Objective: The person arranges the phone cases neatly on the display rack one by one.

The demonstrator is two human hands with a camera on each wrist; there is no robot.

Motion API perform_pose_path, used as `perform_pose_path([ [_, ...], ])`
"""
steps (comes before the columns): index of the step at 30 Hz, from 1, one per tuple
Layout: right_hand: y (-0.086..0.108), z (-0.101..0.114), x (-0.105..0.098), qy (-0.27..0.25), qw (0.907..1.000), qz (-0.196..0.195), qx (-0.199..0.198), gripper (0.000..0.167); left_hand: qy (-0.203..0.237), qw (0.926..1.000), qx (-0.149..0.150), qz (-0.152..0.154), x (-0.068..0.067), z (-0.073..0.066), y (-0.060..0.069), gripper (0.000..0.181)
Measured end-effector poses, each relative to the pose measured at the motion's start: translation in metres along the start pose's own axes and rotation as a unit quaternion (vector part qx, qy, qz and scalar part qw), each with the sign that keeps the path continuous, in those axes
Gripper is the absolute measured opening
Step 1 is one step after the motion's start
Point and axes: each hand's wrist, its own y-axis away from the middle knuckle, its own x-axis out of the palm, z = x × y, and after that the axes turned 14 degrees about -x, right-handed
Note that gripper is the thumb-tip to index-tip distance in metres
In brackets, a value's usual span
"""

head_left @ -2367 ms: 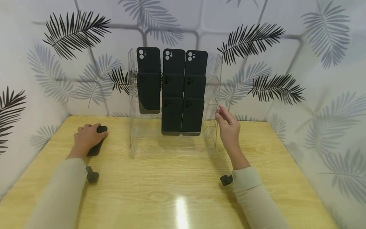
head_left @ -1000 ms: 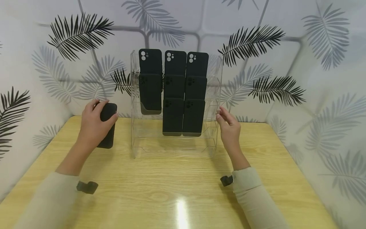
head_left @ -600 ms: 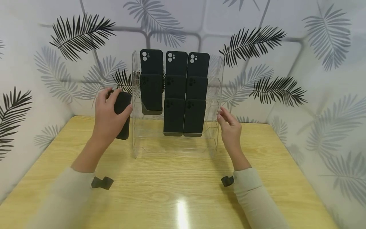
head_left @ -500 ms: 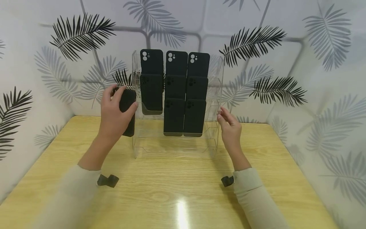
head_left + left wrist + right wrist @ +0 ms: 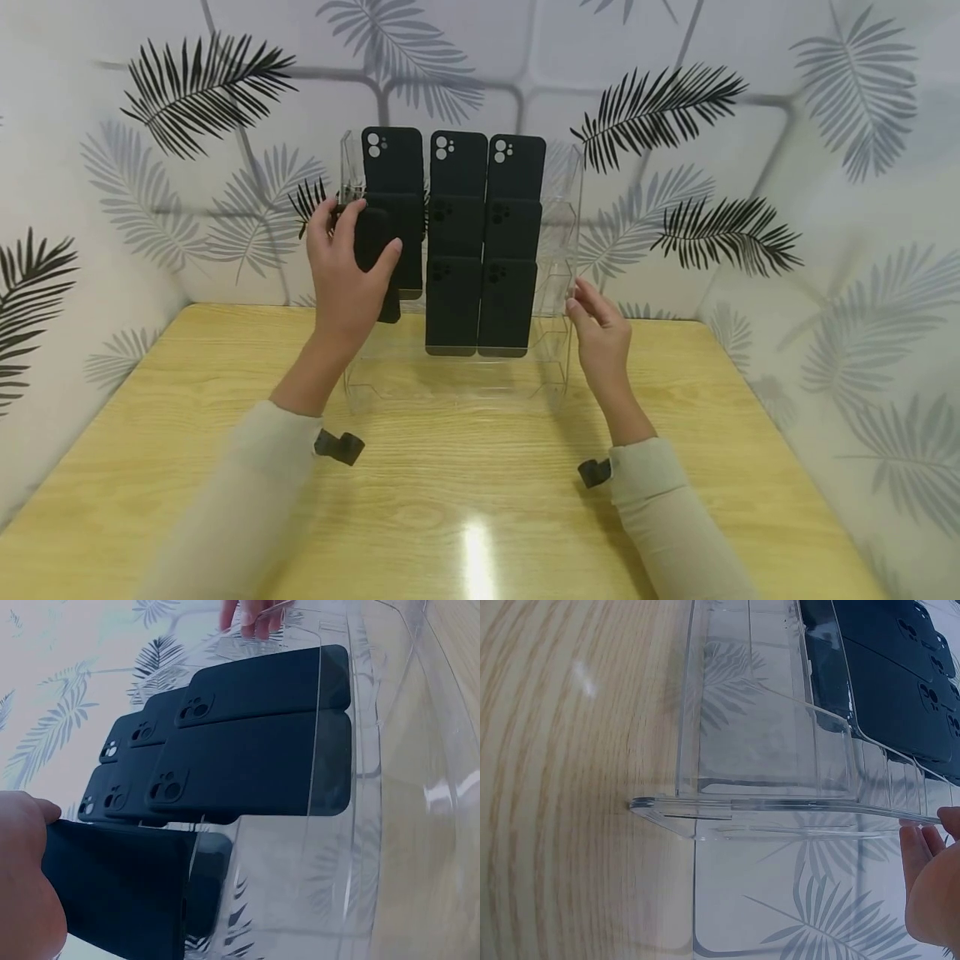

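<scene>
My left hand [image 5: 345, 279] grips a black phone case [image 5: 372, 237] by its upper edges, its fingers hiding one top corner. This case stands upright in front of the left column of a clear acrylic display rack [image 5: 457, 392]. In the left wrist view the held phone case [image 5: 124, 881] shows a plain dark face close to the rack's clear ledges; contact cannot be told. On the opposite side, my right hand [image 5: 603, 329] pinches the rack's right side panel. The right wrist view shows the fingertips at that clear panel [image 5: 795, 805].
Black phone cases [image 5: 453, 304] with camera cutouts stand in overlapping tiers: three in the middle column, three in the right, two visible on the left. A light wood table [image 5: 420, 492] carries the rack, and a leaf-patterned wall [image 5: 660, 50] rises close behind.
My left hand has picked the phone case up from the table's left side and carried it up and rightward to the rack's left column. The right hand stays on the rack's side.
</scene>
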Motion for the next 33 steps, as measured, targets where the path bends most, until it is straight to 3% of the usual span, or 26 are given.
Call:
perform_pose_path([
  [7,0.0,-0.004,0.0,0.005,1.0,0.002,-0.001,0.04,-0.005,0.9998,-0.018,-0.003,0.019,0.004,0.004,0.059],
  [12,0.001,-0.009,-0.001,0.006,0.9999,0.002,-0.013,0.04,-0.012,0.9997,-0.015,-0.013,0.029,0.007,0.009,0.059],
  [24,0.0,-0.011,-0.002,0.008,0.9998,0.001,-0.017,0.039,-0.035,0.9981,-0.009,-0.049,0.048,0.016,0.025,0.059],
  [33,0.0,-0.007,-0.001,0.006,1.0,0.0,-0.004,0.04,-0.051,0.9973,-0.006,-0.052,0.056,0.02,0.039,0.059],
])
